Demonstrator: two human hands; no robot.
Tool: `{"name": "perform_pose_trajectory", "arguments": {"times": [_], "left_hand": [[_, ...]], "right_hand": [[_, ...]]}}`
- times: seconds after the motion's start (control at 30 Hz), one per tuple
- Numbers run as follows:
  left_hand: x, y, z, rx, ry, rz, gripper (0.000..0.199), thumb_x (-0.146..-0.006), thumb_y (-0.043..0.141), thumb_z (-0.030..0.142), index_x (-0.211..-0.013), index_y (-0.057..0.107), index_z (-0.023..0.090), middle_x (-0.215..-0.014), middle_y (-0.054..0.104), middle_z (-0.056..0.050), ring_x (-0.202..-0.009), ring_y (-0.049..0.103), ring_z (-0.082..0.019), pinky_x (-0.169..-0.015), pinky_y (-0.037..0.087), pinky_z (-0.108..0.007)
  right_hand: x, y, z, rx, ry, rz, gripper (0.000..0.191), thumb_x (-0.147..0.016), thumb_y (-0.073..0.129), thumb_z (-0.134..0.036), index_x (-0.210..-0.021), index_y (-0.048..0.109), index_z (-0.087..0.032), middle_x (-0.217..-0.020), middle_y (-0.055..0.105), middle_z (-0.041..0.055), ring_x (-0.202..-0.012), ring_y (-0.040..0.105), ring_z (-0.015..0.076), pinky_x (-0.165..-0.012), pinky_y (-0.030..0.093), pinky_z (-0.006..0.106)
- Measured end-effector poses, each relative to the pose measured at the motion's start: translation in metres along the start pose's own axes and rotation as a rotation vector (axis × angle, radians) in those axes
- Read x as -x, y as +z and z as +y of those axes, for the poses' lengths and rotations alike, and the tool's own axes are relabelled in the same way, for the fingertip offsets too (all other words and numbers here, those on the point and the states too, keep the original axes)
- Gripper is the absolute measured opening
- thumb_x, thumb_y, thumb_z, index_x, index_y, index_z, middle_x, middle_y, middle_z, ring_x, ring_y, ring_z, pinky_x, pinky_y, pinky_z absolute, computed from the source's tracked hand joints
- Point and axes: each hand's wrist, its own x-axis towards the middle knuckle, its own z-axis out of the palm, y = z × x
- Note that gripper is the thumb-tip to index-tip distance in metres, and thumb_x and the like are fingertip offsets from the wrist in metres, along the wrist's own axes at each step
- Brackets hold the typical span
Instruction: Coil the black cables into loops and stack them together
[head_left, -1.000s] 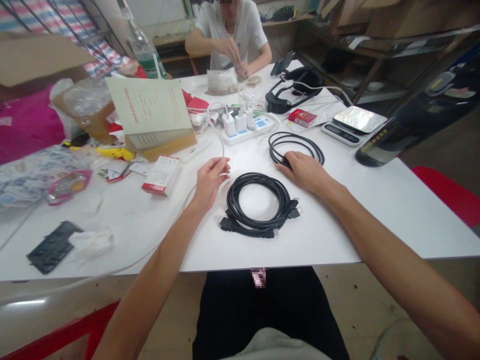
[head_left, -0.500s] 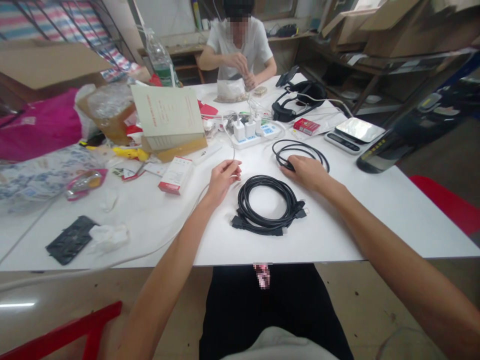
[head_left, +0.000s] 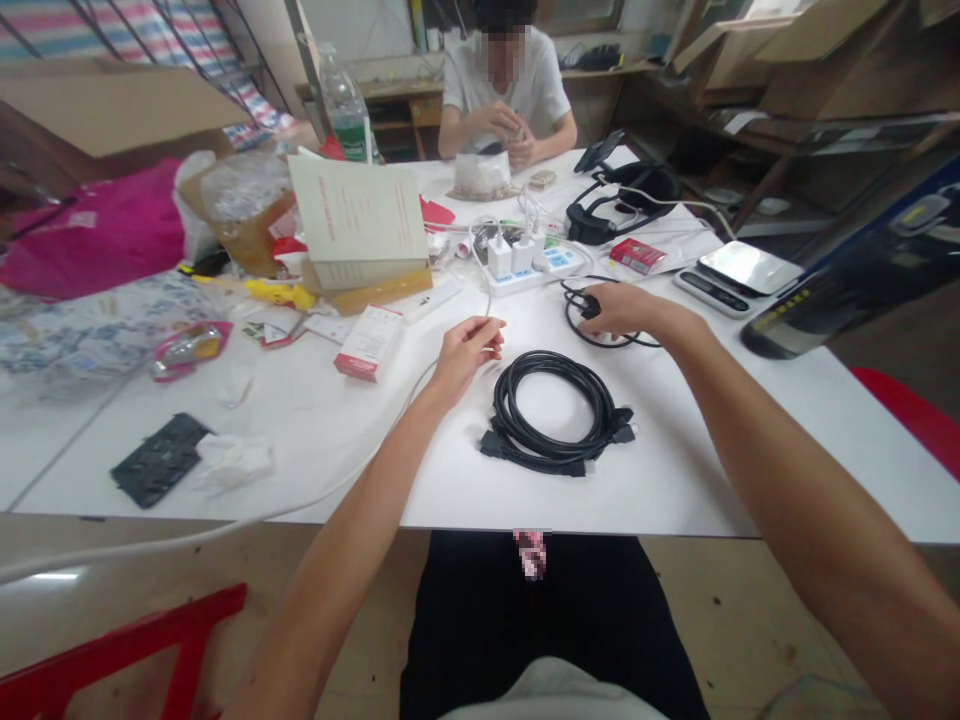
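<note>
My right hand (head_left: 619, 308) is closed around the plug end of a thin black cable (head_left: 571, 318), whose loose loop lies on the table under and beside the fingers. My left hand (head_left: 472, 352) rests with curled fingers, thumb close to the forefinger; whatever they may pinch is too small or hidden to make out. A white cord (head_left: 420, 385) passes beneath that hand. Between my hands and nearer to me lies a round coil of thick black cable (head_left: 517, 455), its dark connectors at the front and right. Neither hand touches this coil.
A power strip (head_left: 517, 283) with white chargers stands beyond my hands. Around it are a headset (head_left: 589, 222), a red box (head_left: 637, 256), a scale (head_left: 720, 293) and a dark bottle (head_left: 787, 325). On the left are a red-and-white box (head_left: 369, 343) and clutter. Across the table sits a person (head_left: 551, 75).
My right hand has moved slightly farther from me with the cable end, and the thin loop looks smaller and bunched. My left hand and the thick coil stay put; the whole view has shifted.
</note>
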Motion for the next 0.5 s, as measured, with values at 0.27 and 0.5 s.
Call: {"name": "perform_pose_trajectory", "arguments": {"times": [0.27,0.5], "left_hand": [[-0.002,-0.002,0.000,-0.017,-0.012,-0.022,0.034,-0.083,0.088,0.046,-0.098,0.077,0.016,-0.085,0.064,-0.002,-0.077,0.060,-0.011,-0.074,0.053,-0.026],[-0.001,-0.002,0.001,-0.053,-0.009,-0.042,0.032,-0.087,0.087,0.046,-0.099,0.078,0.017,-0.084,0.064,-0.002,-0.074,0.060,-0.011,-0.074,0.053,-0.026]], "right_hand": [[-0.019,-0.019,-0.023,0.092,0.027,-0.273,0.034,-0.076,0.085,-0.047,-0.071,0.075,-0.015,-0.075,0.074,0.0134,-0.068,0.069,0.0251,-0.062,0.054,0.037],[-0.035,-0.019,-0.025,-0.165,0.059,-0.386,0.034,-0.081,0.091,-0.041,-0.088,0.076,-0.012,-0.091,0.079,0.0127,-0.082,0.077,0.0269,-0.070,0.063,0.036]]}}
